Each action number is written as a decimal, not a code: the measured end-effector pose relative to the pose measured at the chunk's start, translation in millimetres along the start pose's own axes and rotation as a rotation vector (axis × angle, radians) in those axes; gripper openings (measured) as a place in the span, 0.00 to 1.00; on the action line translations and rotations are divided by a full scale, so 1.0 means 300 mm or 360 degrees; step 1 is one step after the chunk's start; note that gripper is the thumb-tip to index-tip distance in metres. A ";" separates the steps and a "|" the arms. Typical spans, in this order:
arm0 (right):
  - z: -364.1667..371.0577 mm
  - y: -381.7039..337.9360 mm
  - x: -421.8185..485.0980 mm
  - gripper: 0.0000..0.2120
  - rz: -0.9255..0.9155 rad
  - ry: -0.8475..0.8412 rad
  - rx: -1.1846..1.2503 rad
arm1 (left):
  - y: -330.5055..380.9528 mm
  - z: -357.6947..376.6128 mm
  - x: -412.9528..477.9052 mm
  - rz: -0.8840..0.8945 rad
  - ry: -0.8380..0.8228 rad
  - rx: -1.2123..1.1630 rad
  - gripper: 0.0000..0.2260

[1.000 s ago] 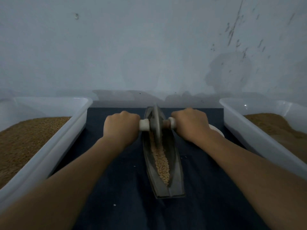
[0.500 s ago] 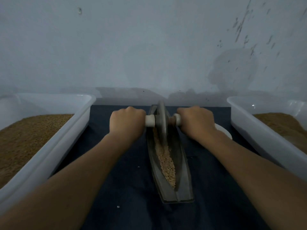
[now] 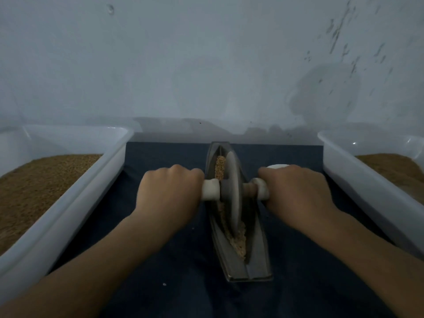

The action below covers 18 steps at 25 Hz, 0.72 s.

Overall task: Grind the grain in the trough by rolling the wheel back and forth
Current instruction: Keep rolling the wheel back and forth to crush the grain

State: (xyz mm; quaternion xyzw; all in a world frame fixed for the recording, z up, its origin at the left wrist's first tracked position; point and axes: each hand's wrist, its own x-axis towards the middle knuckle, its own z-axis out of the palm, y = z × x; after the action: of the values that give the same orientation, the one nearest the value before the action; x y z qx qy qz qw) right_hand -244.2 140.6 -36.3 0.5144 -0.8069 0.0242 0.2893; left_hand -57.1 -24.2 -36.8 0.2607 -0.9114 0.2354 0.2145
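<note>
Well left of the trough (image 3: 259,260): left tub (image 3: 80,193), brown fill. Just left: left hand (image 3: 169,196), fingers curled round the left handle (image 3: 210,189). Upright in the trough groove, about midway: wheel (image 3: 232,198), probably heavy, rigid metal; hold by the handles only, load evenly, keep vertical. In the groove: grain (image 3: 238,239), loose, apt to spill. Just right: right hand (image 3: 296,193), clenched round the right handle (image 3: 261,188). Well right: right tub (image 3: 358,180), beside the stroke path.
</note>
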 end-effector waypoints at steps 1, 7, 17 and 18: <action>0.035 0.001 0.048 0.18 0.0070 -0.0013 0.0040 | 0.007 0.027 0.048 -0.0027 -0.0024 0.0020 0.16; 0.093 0.018 0.176 0.09 0.0271 -0.0181 0.0248 | 0.014 0.031 0.226 -0.0073 -0.0148 -0.0009 0.02; 0.019 0.013 0.013 0.18 0.0079 -0.0084 0.0050 | 0.008 0.024 0.035 0.0041 0.0056 -0.0031 0.19; 0.042 0.009 0.071 0.16 0.0073 -0.0031 0.0027 | 0.005 0.067 0.076 -0.0007 0.0047 -0.0068 0.14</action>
State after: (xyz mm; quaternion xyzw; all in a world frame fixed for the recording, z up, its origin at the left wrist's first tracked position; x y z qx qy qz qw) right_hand -258.8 120.2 -35.6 0.4983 -0.8211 0.0328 0.2764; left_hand -81.1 -42.6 -41.6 0.2547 -0.9123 0.2192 0.2341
